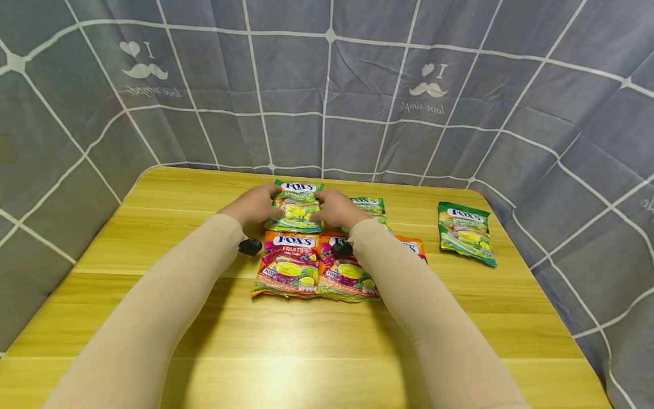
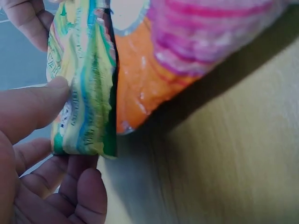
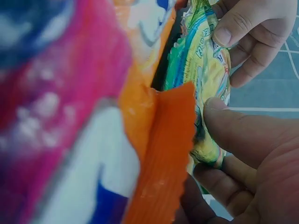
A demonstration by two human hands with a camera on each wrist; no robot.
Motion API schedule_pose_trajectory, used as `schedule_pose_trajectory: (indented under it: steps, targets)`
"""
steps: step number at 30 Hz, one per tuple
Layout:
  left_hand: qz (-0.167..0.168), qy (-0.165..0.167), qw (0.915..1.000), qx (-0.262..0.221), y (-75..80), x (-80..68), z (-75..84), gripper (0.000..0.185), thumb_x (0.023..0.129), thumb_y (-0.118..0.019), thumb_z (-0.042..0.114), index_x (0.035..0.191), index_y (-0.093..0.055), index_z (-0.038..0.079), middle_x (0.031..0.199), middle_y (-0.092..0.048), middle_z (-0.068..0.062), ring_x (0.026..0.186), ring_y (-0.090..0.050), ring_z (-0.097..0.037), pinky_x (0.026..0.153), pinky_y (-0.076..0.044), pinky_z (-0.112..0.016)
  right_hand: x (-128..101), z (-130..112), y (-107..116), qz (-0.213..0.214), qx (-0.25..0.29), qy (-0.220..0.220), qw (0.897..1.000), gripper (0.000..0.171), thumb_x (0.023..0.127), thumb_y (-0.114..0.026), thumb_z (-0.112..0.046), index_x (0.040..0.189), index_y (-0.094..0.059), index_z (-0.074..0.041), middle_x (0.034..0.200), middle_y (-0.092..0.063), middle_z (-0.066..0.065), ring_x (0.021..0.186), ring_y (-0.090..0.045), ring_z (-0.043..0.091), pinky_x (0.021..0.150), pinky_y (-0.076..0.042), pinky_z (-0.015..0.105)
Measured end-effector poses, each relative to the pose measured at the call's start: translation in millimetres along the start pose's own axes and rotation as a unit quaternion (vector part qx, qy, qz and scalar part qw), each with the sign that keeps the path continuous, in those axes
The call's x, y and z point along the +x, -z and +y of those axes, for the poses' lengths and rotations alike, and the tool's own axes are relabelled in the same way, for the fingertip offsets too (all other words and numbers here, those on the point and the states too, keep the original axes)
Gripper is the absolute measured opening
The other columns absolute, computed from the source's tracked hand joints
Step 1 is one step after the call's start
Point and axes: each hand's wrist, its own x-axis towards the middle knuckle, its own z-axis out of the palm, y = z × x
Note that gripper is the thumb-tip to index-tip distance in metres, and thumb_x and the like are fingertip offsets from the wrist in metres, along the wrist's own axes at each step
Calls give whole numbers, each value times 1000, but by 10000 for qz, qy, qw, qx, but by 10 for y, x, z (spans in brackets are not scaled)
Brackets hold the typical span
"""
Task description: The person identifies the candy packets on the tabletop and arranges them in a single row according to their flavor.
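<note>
Green candy bag (image 1: 296,207) between both hands (image 1: 295,205)

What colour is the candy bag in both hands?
Mostly green, with yellow and a white logo: the candy bag held by the left hand and right hand. The head view shows it best.

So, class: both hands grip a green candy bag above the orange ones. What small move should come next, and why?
Probably set the green bag flat behind the left orange bag. Left hand and right hand hold it just beyond that row, beside another green bag.
</note>
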Motion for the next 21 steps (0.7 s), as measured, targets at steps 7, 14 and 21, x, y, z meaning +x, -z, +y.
schedule_pose_trajectory:
  steps: [7,14,21]
  targets:
    - [-201,78,9997,129,-15,-6,-11,82,101,-73,23,165,-28,-1,158,-47,-25,143,-48,-41,125,-35,-57,15,43,-40,-73,-373,37,9993,78,99,-76,-28,164,-38,-9,147,-62,16,136,-59,31,119,-46,45]
    - [-552,237,9973,423,-6,4,-49,87,101,-73,30,167,-24,3,166,-37,-26,154,-35,-44,129,-25,-59,25,84,-61,-373,-550,-113,9977,81,99,-76,-31,166,-34,-14,149,-60,15,132,-60,30,119,-47,47]
    - [-729,200,9941,779,-8,36,-50,83,103,-69,31,167,-25,4,166,-34,-28,156,-31,-45,129,-27,-59,40,101,-87,-510,-668,-141,9964,78,100,-74,-33,166,-35,-15,159,-53,13,135,-58,29,120,-45,46]
